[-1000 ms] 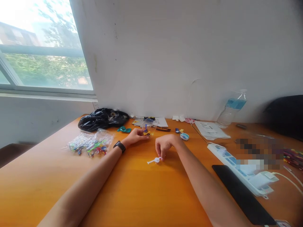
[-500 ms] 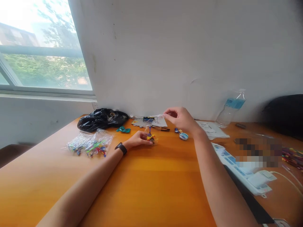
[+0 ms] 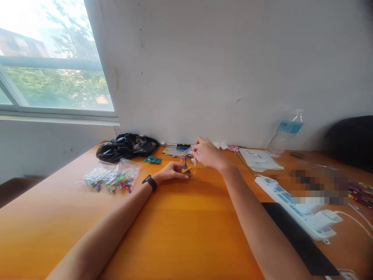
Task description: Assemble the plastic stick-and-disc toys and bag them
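My left hand [image 3: 171, 172], with a black band on its wrist, rests on the orange table [image 3: 175, 233] and grips a small toy assembly [image 3: 185, 169] of yellow and blue plastic parts. My right hand [image 3: 206, 154] hovers just right of it, fingers pinched on a small white stick piece [image 3: 193, 160] held close above the assembly. Whether the white piece touches the assembly I cannot tell.
Clear bags of coloured parts [image 3: 112, 177] lie to the left, a black plastic bag [image 3: 126, 146] behind them, a green part [image 3: 153, 159] and papers [image 3: 177, 150] by the wall. A water bottle [image 3: 284, 134], white power strip [image 3: 297, 208] and black slab [image 3: 300, 239] sit at the right.
My right hand picked the white stick piece off the table, lifted it toward the wall, then brought it down and left beside the assembly in my left hand.
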The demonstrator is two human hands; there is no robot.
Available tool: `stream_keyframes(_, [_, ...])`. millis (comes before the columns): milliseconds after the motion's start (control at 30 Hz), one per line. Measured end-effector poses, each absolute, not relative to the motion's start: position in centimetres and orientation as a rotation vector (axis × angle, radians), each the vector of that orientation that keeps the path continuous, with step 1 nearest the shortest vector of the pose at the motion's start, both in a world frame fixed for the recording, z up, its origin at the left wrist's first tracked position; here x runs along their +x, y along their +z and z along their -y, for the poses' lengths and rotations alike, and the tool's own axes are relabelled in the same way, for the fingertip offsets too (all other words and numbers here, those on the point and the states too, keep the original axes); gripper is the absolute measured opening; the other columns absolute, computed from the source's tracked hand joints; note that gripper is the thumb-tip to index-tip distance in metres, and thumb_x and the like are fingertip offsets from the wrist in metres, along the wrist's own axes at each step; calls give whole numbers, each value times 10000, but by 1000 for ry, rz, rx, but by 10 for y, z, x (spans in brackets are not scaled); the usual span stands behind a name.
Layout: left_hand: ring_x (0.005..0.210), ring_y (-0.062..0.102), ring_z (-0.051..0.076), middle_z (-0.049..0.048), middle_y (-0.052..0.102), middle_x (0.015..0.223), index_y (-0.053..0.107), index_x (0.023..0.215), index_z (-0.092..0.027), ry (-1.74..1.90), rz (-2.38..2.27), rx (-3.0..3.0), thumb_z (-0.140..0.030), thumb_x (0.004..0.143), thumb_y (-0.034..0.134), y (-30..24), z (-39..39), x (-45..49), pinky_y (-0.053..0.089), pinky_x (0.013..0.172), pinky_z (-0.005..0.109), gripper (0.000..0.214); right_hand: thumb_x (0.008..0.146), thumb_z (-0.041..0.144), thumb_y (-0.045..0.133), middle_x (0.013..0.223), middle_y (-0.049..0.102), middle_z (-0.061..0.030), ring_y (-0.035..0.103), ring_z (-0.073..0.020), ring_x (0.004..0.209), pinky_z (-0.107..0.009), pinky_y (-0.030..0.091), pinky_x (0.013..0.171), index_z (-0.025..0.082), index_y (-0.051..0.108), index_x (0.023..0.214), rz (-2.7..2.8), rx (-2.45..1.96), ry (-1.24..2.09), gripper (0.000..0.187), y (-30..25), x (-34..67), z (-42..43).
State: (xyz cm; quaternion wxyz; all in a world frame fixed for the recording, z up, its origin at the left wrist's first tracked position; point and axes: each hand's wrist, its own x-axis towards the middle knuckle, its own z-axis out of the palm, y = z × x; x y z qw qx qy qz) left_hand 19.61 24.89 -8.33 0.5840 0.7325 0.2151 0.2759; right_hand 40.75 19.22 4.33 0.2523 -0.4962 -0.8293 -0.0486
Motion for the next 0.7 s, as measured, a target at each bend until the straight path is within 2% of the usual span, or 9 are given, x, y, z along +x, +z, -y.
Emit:
stream_keyframes(100, [1086,725,292,149,772,1179,771,1185,-127,615,-479,1730,-416,762,898,-80,-247,195,532,979,376,528,969,341,643,1069,629,-108,586,-266,985,-378,450,828,220,728,760,2286,-1356,-89,256,40,413,-193])
stream_keyframes(233, [1086,721,295,169,757,1197,747,1201,-116,712,-452,1702,-397,743,918,-76,-245,198,535,959,380,564,948,456,670,972,672,-70,598,-181,730,-315,425,649,222,716,767,2327,-1445,228,300,45,419,-189])
stream_keyframes(333, [1012,738,283,171,771,1132,753,1134,-107,769,-478,1649,-406,725,929,-71,-245,200,553,902,372,537,842,346,767,825,684,-33,584,-166,664,-283,390,577,213,700,765,2397,-1495,424,167,49,421,-186])
stream_keyframes(433, [962,749,272,151,784,1072,747,1155,-118,796,-509,1616,-406,731,924,-62,-246,197,562,900,386,542,839,244,699,823,693,-33,595,-164,705,-270,405,604,200,697,752,2298,-1391,350,97,50,418,-188])
stream_keyframes(567, [1126,714,280,147,747,1231,701,1278,-160,910,-530,1564,-353,731,931,-52,-249,187,522,1036,429,624,840,231,656,901,723,-41,621,-164,774,-262,433,654,203,729,817,2209,-1262,279,82,41,417,-199])
stream_keyframes(700, [1076,724,269,133,774,1142,763,1099,-138,896,-563,1589,-393,748,911,-50,-252,183,524,1026,422,459,801,198,657,782,712,-17,612,-158,695,-262,423,619,196,726,795,2313,-1320,504,70,24,423,-214])
